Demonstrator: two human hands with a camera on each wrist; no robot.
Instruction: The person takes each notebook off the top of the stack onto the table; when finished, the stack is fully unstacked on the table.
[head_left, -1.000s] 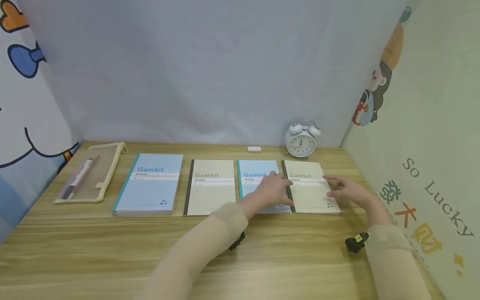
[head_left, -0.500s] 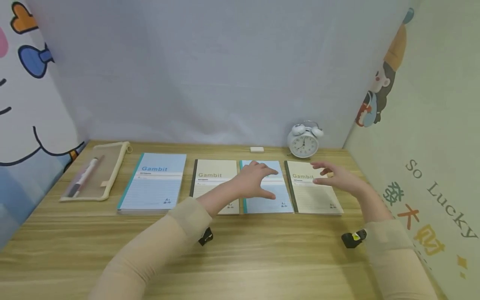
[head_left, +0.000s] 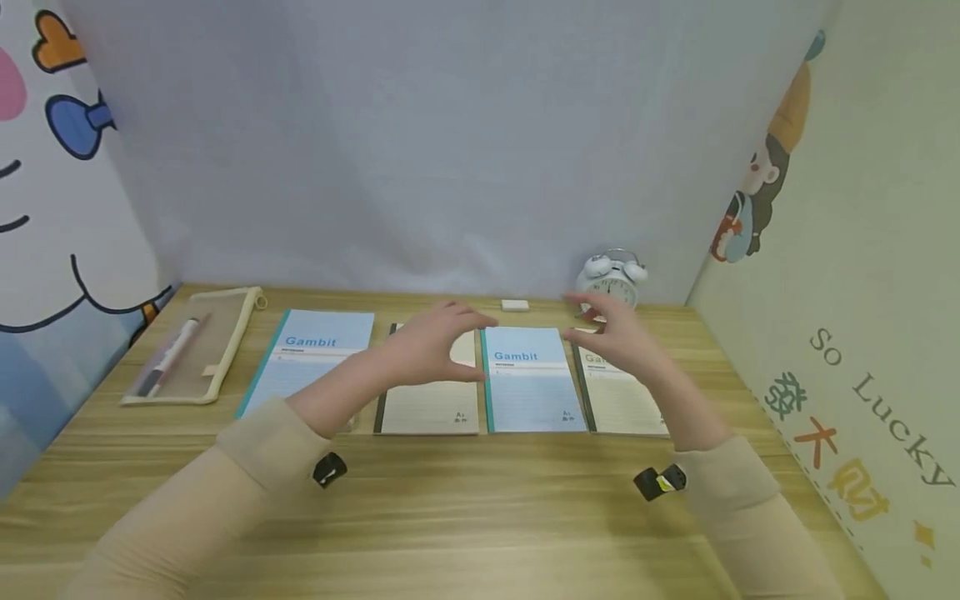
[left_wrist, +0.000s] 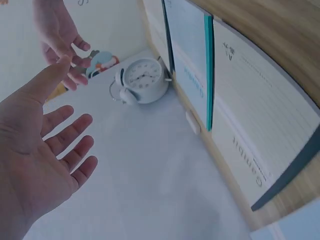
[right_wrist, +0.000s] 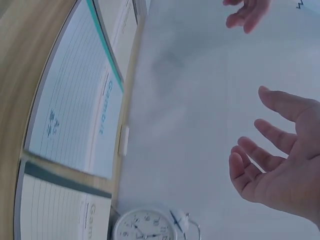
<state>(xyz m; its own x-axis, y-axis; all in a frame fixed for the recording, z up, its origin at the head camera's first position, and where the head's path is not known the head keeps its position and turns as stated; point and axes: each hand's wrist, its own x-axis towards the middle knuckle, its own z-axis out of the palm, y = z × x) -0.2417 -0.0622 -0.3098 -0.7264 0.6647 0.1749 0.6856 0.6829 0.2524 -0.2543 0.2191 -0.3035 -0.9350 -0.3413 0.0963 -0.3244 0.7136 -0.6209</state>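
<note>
Four "Gambit" notebooks lie in a row on the wooden desk: a large blue one, a beige one, a small blue one and a beige one at the right. My left hand hovers over the top of the left beige notebook, fingers spread, holding nothing. My right hand hovers open over the top of the right beige notebook and faces the left hand. The small blue notebook lies between them. In the wrist views the left palm and right palm are bare.
A white alarm clock stands at the back right, partly behind my right hand. A small white eraser lies by the back wall. A mesh pencil case with pens lies at the far left. Printed panels wall in both sides.
Both hands have lifted off the two right-hand notebooks and shifted left and upward. The small blue notebook, covered before by the left hand, now shows fully.
</note>
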